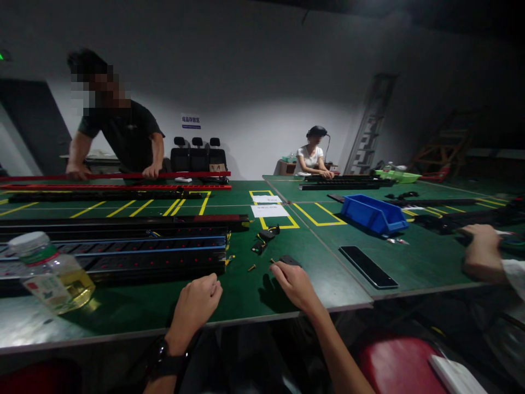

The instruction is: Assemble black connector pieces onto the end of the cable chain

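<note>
My right hand (294, 283) is above the green table with thumb and forefinger pinched, and a small brass-coloured screw (272, 261) shows at the fingertips. Just behind it lies a flat black part (290, 261), partly hidden by the hand. A second brass-coloured screw (251, 268) rests on the tabletop between my hands. My left hand (196, 304), wearing a black watch on the wrist, is closed near the front edge; its fingers curl inward, so any contents are hidden. Beside it are the ends of long black rails (164, 261) with yellow wires.
A bottle of yellow liquid (61, 279) stands at left. On the right are a phone (368, 267), a blue bin (371, 213) and another person's hand (484, 249). Small black parts (266, 236) lie ahead. Across the table, one person holds a red rail (106, 176); another sits farther back.
</note>
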A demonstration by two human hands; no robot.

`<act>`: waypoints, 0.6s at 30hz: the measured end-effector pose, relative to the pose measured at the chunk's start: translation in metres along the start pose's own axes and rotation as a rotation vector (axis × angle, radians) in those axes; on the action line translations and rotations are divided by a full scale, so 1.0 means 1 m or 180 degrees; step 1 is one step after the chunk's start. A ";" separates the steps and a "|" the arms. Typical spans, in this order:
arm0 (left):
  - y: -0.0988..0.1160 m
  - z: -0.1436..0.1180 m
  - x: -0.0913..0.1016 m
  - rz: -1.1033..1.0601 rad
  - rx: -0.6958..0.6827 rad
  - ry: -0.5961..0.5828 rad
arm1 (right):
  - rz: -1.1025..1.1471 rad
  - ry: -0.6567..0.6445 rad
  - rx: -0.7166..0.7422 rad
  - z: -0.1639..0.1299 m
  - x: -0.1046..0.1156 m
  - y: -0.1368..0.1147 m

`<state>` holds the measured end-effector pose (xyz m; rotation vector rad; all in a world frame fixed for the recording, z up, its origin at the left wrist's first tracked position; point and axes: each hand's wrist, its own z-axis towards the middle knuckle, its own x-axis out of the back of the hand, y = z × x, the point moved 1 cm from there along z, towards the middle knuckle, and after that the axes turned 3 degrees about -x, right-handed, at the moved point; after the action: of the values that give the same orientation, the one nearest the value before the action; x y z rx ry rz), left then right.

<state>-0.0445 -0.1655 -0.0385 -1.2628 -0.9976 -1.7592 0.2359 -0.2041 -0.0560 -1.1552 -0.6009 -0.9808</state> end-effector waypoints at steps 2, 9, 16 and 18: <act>0.000 0.000 0.000 0.0009 -0.0021 0.0018 | 0.0040 0.0000 0.0028 0.000 0.000 -0.001; 0.000 -0.001 -0.002 -0.0021 -0.0018 0.0081 | -0.0144 -0.0113 -0.0011 0.001 -0.002 0.000; -0.001 0.000 -0.003 -0.0023 -0.0012 0.0053 | -0.0174 -0.0126 -0.0028 0.001 -0.002 -0.001; 0.000 0.000 -0.002 -0.0028 0.0030 0.0000 | -0.0180 -0.0137 -0.0050 0.002 -0.003 0.000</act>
<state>-0.0443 -0.1649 -0.0400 -1.2542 -1.0118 -1.7593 0.2349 -0.2018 -0.0578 -1.1810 -0.6643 -1.0124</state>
